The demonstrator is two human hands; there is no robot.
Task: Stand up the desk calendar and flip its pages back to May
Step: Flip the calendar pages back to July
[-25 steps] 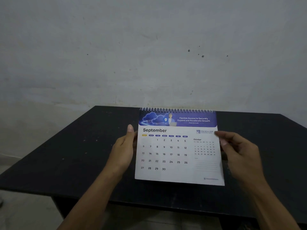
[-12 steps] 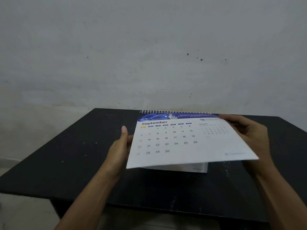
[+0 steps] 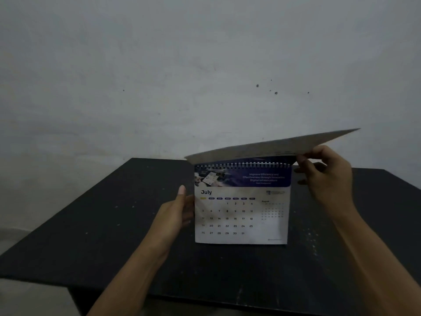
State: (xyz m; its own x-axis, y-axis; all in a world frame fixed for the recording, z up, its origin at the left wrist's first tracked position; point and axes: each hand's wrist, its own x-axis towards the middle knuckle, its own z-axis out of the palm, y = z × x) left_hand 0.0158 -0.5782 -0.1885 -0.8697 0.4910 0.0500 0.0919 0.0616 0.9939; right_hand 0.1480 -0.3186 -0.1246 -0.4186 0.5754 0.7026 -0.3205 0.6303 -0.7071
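head view: one calendar [image 3: 241, 215] is standing upright on the black table [image 3: 95, 224], near the middle, and its facing page is showing july. one wire spiral [image 3: 242, 165] is running along its top edge, with a dark blue banner just under it. two hands are working here. the left hand [image 3: 175, 215] is bracing the calendar's left edge, thumb pointing up beside the page and the other fingers tucked behind the edge, mostly hidden, so how they are lying cannot be told. the right hand [image 3: 328, 174] is up at the top right corner, thumb and fingers pinching lifted paper [image 3: 273, 145]. that paper is tilting up above the spiral, its far corner pointing high to the right against the grey wall [image 3: 182, 65]. whether it is one sheet or more cannot be told from this angle. both forearms are reaching in from the bottom of the view. the table top is showing pale specks and scuffs.
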